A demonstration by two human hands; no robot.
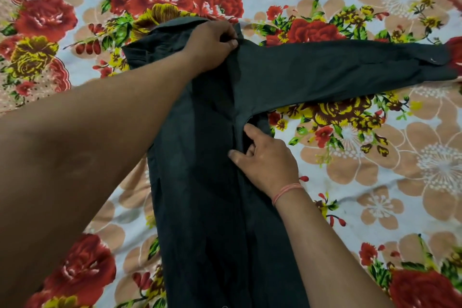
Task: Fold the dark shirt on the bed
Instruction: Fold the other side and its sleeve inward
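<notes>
- Bed point(375, 182) with a floral sheet fills the view; red roses, peach flowers, no other clutter.
- Shirt point(212, 195) lies mid-frame, body running from 12 down to 6 o'clock, already narrowed into a long strip; collar point(180, 26) at 12.
- One sleeve point(337, 70) sticks out flat toward 3 o'clock, cuff point(435, 57) near the frame edge, not folded in yet.
- Left hand point(210, 45) at 12, near the collar and shoulder seam: fingers curled, pinching shirt cloth.
- Right hand point(265, 160) at centre, just under the armpit seam: fingers bent and pressing on the side edge, some tucked into a fold; a firm grip can't be confirmed. Thread band point(287, 191) on the wrist.
- Likely step: pinning the shoulder line before bringing the sleeve across.
- Risks: the shoulder pinch slipping would let the side fold spring open; dragging the sleeve could skew the strip or bunch cloth at the armpit; the soft sheet may wrinkle underneath and shift the shirt.
</notes>
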